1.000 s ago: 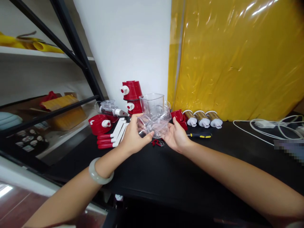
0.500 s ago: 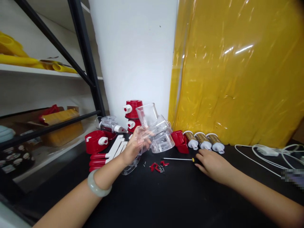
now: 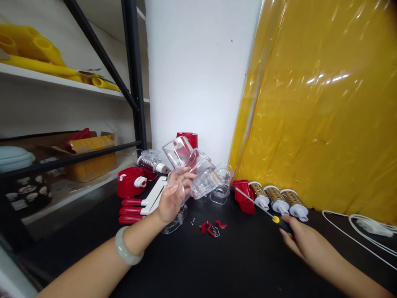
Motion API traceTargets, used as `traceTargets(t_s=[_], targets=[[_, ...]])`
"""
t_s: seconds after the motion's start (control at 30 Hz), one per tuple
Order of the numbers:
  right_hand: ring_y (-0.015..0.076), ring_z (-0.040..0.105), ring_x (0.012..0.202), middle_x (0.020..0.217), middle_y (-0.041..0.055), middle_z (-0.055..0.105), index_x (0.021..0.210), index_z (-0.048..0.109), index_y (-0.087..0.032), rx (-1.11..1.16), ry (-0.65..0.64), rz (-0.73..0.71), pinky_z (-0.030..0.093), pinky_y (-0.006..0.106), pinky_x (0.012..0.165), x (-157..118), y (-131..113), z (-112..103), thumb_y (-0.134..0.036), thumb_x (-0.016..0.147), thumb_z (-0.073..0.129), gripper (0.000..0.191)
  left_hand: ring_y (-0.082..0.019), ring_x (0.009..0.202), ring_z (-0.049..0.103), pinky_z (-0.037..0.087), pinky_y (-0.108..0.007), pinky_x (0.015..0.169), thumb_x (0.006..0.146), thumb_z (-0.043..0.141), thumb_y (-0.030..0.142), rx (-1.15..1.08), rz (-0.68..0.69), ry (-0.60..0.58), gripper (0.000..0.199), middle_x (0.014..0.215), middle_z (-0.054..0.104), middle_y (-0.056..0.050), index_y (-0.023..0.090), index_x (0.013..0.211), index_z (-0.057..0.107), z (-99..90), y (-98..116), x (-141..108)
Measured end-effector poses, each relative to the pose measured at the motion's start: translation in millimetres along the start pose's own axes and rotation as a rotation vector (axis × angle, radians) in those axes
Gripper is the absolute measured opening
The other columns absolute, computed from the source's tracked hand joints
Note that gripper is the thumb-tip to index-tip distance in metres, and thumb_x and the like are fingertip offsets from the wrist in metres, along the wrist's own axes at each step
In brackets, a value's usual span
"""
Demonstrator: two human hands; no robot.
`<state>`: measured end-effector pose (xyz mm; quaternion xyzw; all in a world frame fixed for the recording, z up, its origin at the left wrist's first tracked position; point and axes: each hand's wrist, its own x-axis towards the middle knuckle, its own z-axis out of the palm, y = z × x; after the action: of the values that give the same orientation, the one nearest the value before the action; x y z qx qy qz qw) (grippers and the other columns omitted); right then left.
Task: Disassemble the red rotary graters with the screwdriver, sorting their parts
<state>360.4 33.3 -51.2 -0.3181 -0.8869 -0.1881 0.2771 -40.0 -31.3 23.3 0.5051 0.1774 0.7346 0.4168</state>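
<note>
My left hand (image 3: pixel 173 196) is wrapped round part of a clear plastic housing (image 3: pixel 203 182), which is raised above the black table. My right hand (image 3: pixel 299 238) grips the dark handle of a screwdriver (image 3: pixel 256 203), its shaft pointing up and to the left. The tip is close to a red plastic part (image 3: pixel 243 195). Between my hands, small red pieces (image 3: pixel 211 228) and several screws (image 3: pixel 217 234) lie on the table. White and red handles (image 3: pixel 136 210) sit left of my left hand.
Metal drums (image 3: pixel 274 198) with white ends stand at the right, near a white cable (image 3: pixel 344 231). At the left are a red housing (image 3: pixel 130 183) and a shelf rack (image 3: pixel 133 74). Behind the clear housing rises a red stack (image 3: pixel 191 140).
My right hand has taken up the screwdriver from the table and tilted it. The clear housing in my left hand has turned and tipped leftward. The camera view has shifted left.
</note>
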Motion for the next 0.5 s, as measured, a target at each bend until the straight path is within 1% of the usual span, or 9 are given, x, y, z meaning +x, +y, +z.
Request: traceTargets(t_s=[0.03, 0.07, 0.13, 0.23, 0.33, 0.5], targets=[[0.0099, 0.061, 0.06, 0.078, 0.0015, 0.06, 0.115, 0.048, -0.014, 0.062, -0.017, 0.023, 0.047, 0.018, 0.056, 4.4, -10.4, -4.6, -0.03, 0.105, 0.038, 0.022, -0.022, 0.088, 0.063, 0.053, -0.032, 0.068, 0.071, 0.067, 0.046, 0.001, 0.023, 0.032, 0.05, 0.102, 0.065, -0.007, 0.022, 0.114, 0.058, -0.2, -1.2, 0.1], [0.0088, 0.059, 0.056, 0.075, -0.0001, 0.059, 0.115, 0.047, -0.014, 0.133, -0.058, 0.05, 0.045, 0.017, 0.054, 9.4, -21.6, -8.1, -0.031, 0.105, 0.038, 0.022, -0.022, 0.088, 0.064, 0.053, -0.032, 0.068, 0.072, 0.067, 0.046, 0.001, 0.042, 0.062, 0.049, 0.102, 0.066, -0.007, 0.022, 0.113, 0.058, -0.3, -2.5, 0.2], [0.0077, 0.058, 0.058, 0.075, -0.0005, 0.059, 0.113, 0.048, -0.015, 0.268, -0.144, 0.076, 0.045, 0.016, 0.056, 19.7, -43.3, -11.4, -0.031, 0.105, 0.035, 0.022, -0.021, 0.087, 0.064, 0.054, -0.032, 0.069, 0.072, 0.068, 0.046, -0.002, 0.058, 0.109, 0.048, 0.103, 0.066, -0.006, 0.023, 0.112, 0.056, -0.8, -4.6, 0.2], [0.0084, 0.059, 0.062, 0.077, 0.0005, 0.059, 0.11, 0.05, -0.015, 0.372, -0.201, 0.122, 0.045, 0.017, 0.06, 30.4, -66.2, -9.5, -0.034, 0.104, 0.033, 0.026, -0.018, 0.081, 0.063, 0.054, -0.032, 0.069, 0.072, 0.07, 0.044, -0.004, 0.05, 0.131, 0.046, 0.103, 0.066, -0.005, 0.024, 0.11, 0.054, -1.7, -6.8, -0.4], [0.0085, 0.055, 0.058, 0.073, 0.0, 0.056, 0.109, 0.051, -0.015, 0.417, -0.224, 0.189, 0.043, 0.017, 0.057, 31.8, -76.3, -5.7, -0.037, 0.103, 0.032, 0.03, -0.016, 0.077, 0.061, 0.054, -0.031, 0.068, 0.071, 0.072, 0.043, -0.004, 0.047, 0.113, 0.046, 0.102, 0.066, -0.005, 0.024, 0.109, 0.054, -2.4, -8.8, -2.1], [0.0083, 0.057, 0.062, 0.076, 0.0003, 0.057, 0.11, 0.05, -0.016, 0.45, -0.251, 0.238, 0.045, 0.016, 0.059, 21.4, -81.0, -2.6, -0.042, 0.105, 0.03, 0.033, -0.017, 0.08, 0.061, 0.055, -0.031, 0.066, 0.074, 0.069, 0.044, 0.035, 0.067, 0.04, 0.046, 0.103, 0.064, -0.005, 0.024, 0.111, 0.052, -2.8, -14.4, -6.5]])
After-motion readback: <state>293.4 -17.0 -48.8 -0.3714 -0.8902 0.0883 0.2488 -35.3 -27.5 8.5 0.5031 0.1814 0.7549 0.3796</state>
